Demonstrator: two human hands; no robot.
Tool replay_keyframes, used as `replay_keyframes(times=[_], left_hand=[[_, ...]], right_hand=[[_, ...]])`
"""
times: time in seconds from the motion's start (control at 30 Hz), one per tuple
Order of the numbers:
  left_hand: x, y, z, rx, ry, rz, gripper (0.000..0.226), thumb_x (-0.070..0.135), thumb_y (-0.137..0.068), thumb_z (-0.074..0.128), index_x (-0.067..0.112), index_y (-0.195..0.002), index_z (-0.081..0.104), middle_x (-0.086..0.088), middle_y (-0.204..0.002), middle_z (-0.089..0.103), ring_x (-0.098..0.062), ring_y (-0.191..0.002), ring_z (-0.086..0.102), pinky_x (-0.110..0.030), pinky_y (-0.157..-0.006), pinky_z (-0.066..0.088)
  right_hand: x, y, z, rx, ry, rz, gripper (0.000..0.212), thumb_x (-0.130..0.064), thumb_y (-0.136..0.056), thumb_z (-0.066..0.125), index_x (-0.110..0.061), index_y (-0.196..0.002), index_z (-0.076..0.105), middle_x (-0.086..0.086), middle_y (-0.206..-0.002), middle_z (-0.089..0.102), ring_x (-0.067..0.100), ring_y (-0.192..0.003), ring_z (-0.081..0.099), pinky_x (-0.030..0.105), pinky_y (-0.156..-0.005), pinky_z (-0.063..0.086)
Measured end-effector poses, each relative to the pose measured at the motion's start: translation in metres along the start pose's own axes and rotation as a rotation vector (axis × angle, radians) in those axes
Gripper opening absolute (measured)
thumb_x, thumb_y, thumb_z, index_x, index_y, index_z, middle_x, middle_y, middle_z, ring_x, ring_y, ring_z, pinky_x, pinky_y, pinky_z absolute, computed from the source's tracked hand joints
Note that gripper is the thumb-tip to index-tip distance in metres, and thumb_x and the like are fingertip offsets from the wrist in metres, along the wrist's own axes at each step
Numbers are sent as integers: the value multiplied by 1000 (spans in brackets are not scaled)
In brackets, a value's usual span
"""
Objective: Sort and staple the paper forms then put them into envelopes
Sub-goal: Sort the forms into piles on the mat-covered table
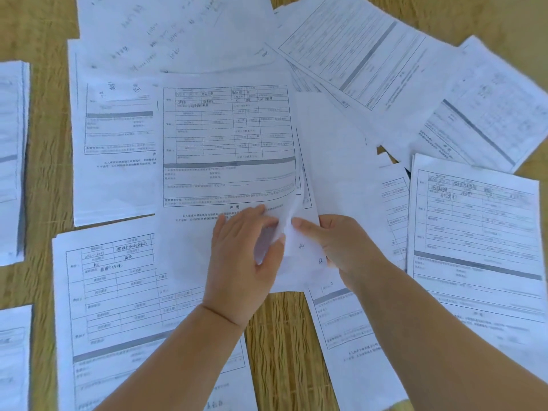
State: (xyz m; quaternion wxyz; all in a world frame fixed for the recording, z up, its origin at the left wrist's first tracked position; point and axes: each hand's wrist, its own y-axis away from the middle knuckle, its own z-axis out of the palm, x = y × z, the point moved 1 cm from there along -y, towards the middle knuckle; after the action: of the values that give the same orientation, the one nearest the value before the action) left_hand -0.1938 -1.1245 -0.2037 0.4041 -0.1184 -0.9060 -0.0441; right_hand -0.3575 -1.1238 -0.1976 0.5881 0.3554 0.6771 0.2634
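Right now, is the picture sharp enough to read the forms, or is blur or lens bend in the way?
Head view: even, soft light, no glare; the form at the centre shows its grid, but the print is too blurred to read; edge sheets bow from the wide lens.

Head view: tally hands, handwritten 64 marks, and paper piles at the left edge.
Hands: 2, left hand and right hand, both pinching the centre forms
64 marks: 2
Left-edge piles: 2
Total: 6

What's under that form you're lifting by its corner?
Under the lifted form, more white sheets show, marked "64" near the right hand. The left hand peels the corner; the rest is covered.
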Motion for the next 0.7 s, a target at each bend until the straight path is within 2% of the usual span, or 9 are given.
replay_keyframes(times=[0.17, 0.23, 0.3, 0.37, 0.43, 0.5, 0.57, 0.63, 0.7], left_hand=[[5, -4, -9, 55, 125, -156, 15, 34, -94, 45, 30, -91, 59, 17, -79, 57, -1, -80, 51, -56, -90, 48], [4, -3, -11, -14, 80, -74, 28, 47, -84, 54, 28, -103, 61, 29, -102, 57, 8, -97, 47, -52, -103, 40], [-3, 0, -9, -87, 15, 42, 40, 47, -80, 58, 23, -111, 60, 18, -119, 57, 2, -112, 44, -49, -108, 36], [-10, -2, -12, -47, -15, 59, 25, 38, -85, 58, 23, -105, 60, 21, -101, 59, -2, -92, 51, -30, -86, 50], [-15, -6, -20, 51, -20, -44, 19, 38, -89, 53, 20, -82, 57, 19, -65, 47, -6, -60, 43, -9, -53, 33], [-18, -9, -24, 114, 58, -156, 41, 49, -91, 43, 20, -62, 41, 10, -51, 32, -12, -52, 37, -16, -43, 26], [-17, -11, -26, 146, 155, -216, 47, 53, -91, 33, 22, -57, 28, 9, -49, 26, -11, -51, 34, -18, -44, 25], [-15, -10, -27, 136, 184, -236, 47, 56, -90, 32, 23, -57, 29, 10, -49, 26, -10, -50, 32, -16, -45, 25], [-17, -10, -27, 48, 160, -200, 35, 62, -84, 40, 34, -63, 45, 13, -55, 44, -5, -58, 45, -11, -54, 33]], right_hand=[[-1, 0, 1, 1, -9, 6, 59, -64, -48, 74, -22, -86, 60, 8, -81, 51, 21, -72, 44, 34, -69, 31], [-2, 0, 0, 9, -20, 8, 50, -57, -59, 77, -15, -81, 61, 9, -77, 49, 21, -68, 41, 31, -62, 29], [-1, 0, 0, 16, -25, 7, 38, -47, -74, 76, -15, -77, 56, 10, -74, 46, 22, -67, 38, 29, -57, 26], [2, 0, -3, 7, -19, 5, 42, -47, -81, 71, -12, -71, 49, 15, -72, 46, 23, -66, 39, 31, -58, 27], [4, 1, -9, -72, -57, 3, 45, -44, -89, 64, -1, -77, 60, 20, -83, 66, 26, -72, 55, 32, -68, 40], [5, 4, -14, -155, -111, 3, 31, -32, -95, 59, -3, -99, 71, 11, -103, 74, 24, -94, 68, 36, -89, 49], [6, 5, -16, -195, -163, -3, 29, -27, -94, 60, -1, -103, 70, 17, -106, 72, 24, -94, 67, 39, -96, 50], [4, 4, -13, -173, -157, 2, 36, -30, -92, 65, 5, -92, 63, 19, -77, 66, 18, -68, 55, 26, -77, 51], [1, 4, -8, -111, -118, 25, 32, -33, -89, 68, -5, -80, 55, 5, -59, 32, 14, -56, 28, 19, -60, 38]])
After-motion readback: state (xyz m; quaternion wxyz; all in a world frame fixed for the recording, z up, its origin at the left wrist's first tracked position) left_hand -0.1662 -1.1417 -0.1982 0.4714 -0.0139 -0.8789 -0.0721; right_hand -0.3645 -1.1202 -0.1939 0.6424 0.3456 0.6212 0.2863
